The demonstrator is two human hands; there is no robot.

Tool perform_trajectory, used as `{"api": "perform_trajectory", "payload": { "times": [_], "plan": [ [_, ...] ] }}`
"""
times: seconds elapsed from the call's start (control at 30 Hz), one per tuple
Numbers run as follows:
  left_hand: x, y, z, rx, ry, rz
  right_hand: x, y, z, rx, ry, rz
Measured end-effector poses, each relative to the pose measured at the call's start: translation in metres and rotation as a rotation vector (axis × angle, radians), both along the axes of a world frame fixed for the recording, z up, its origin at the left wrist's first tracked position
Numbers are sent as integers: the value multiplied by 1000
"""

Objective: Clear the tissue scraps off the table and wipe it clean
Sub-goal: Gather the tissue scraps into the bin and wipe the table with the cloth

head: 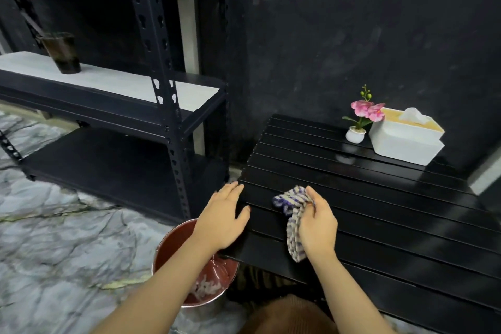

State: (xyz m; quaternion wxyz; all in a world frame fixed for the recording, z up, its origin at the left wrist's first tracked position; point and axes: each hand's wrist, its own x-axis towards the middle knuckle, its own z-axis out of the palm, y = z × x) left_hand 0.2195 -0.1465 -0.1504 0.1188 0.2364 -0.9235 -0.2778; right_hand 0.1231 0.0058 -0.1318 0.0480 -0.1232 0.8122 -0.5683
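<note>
White tissue scraps [207,286] lie in the red-lined bin [173,245] that stands on the floor at the near left corner of the black slatted desk [379,214] — none show on the desk top itself, so the clearing step looks done and the wiping looks to be in hand. A checked cloth [292,214] sits bunched on the slats near the desk's left edge, one end fanned out toward the far side and the other trailing back along the wrist. The right hand [317,225] grips it, fingers and thumb curled round the bundle, knuckles up, forearm reaching in from the lower middle of the frame. The left hand [223,217] rests flat on the desk's left corner, fingers straight and a little spread, thumb lying on the slats, holding nothing; its forearm crosses above the bin. How much of the surface has been wiped cannot be told from the sheen alone — the larger stretch toward the right and far side probably remains to be covered. At the far right of the desk stand a white tissue box [406,141] with a sheet poking up and, just beside it, a small potted flower [357,127]. A dark metal rack [162,106] stands to the left, with a dark cup [62,53] on its pale shelf, over a marbled floor [54,238].
</note>
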Motion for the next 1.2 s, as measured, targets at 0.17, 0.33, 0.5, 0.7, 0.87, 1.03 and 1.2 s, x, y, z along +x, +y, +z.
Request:
{"api": "perform_trajectory", "payload": {
  "times": [0.17,0.33,0.5,0.7,0.87,1.03,1.2],
  "plan": [
    [-20,19,-6,-27,-64,-89,-5,30,-12,308,153,60],
    [-27,26,-12,-136,-144,-103,-9,27,-12,399,211,147],
    [-26,28,-13,-166,-126,-83,-18,18,-21,569,242,288],
    [-26,30,-13,-171,-109,-66,-18,8,-18,675,302,347],
    [-25,30,-13,-166,-114,-66,-6,31,-20,615,352,434],
    [-25,28,-13,-159,-126,-68,-8,91,-26,593,351,384],
    [-26,27,-15,-161,-123,-67,-38,135,-23,644,296,207]
  ]
}}
